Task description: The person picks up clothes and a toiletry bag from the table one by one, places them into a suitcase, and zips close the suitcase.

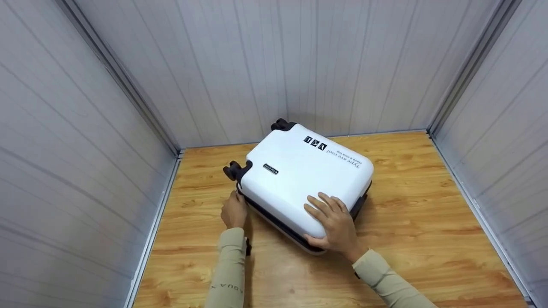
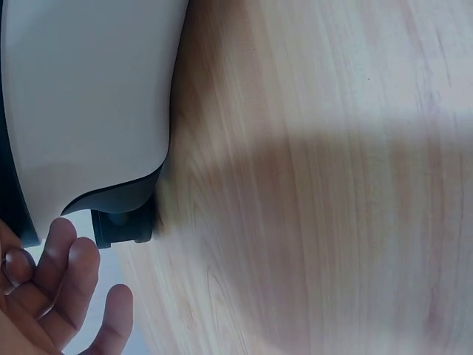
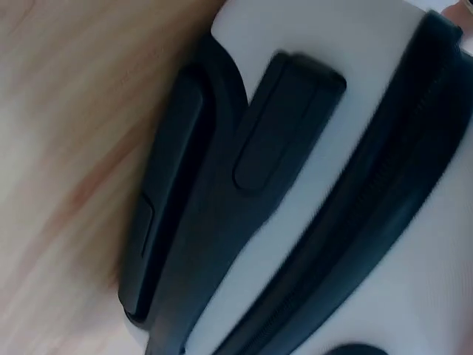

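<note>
A white hard-shell suitcase lies flat on the floor, its dark wheels pointing to the back left. A black zipper band runs around its side. At the front corner beside a wheel, my left hand pinches what looks like the zipper pull, mostly hidden by the fingers. In the left wrist view the thumb and index finger meet at the seam, and the other fingers are bent loosely. My right hand rests spread on the lid's near right corner. The right wrist view shows the black side handle.
The suitcase lies on a wood-pattern floor. Pale panel walls stand on the left, at the back and on the right, with metal strips along the floor edges.
</note>
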`<state>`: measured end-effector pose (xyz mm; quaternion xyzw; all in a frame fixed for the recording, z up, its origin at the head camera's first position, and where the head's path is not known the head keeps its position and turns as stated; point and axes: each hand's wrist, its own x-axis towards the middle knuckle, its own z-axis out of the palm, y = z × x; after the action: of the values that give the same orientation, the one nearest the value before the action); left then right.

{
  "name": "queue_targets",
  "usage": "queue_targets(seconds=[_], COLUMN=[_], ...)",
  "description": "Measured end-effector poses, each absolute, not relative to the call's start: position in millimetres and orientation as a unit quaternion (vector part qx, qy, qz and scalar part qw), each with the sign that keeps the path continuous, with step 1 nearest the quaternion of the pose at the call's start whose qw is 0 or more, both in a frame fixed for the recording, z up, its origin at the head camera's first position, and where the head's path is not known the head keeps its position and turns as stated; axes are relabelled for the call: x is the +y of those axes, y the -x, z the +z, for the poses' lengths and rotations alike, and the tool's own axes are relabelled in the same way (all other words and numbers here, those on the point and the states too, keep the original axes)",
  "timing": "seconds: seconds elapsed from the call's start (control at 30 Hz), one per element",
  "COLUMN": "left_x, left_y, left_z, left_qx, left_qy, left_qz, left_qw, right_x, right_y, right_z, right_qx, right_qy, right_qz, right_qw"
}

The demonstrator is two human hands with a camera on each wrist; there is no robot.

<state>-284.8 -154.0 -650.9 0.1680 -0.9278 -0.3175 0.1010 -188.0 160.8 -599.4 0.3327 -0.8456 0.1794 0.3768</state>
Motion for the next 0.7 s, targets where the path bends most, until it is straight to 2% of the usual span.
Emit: queue_targets(seconds=[0.4, 0.7], left_x=[-138.6, -88.2], left_y=[259.4, 214.7], left_z=[-655.0, -661.7], left_qx=[-0.932, -0.927], left_qy=[-0.146, -0.099], left_qz=[-0.297, -0.303], left_qw=[0.147, 0.199], right_x=[155.0, 155.7], right_y=[188.0, 188.9], right_z=[-602.2, -602.3], right_qx=[-0.843, -0.844], right_qy=[-0.319, -0.310], right_qz=[0.185, 0.171], right_qw=[0.392, 0.402])
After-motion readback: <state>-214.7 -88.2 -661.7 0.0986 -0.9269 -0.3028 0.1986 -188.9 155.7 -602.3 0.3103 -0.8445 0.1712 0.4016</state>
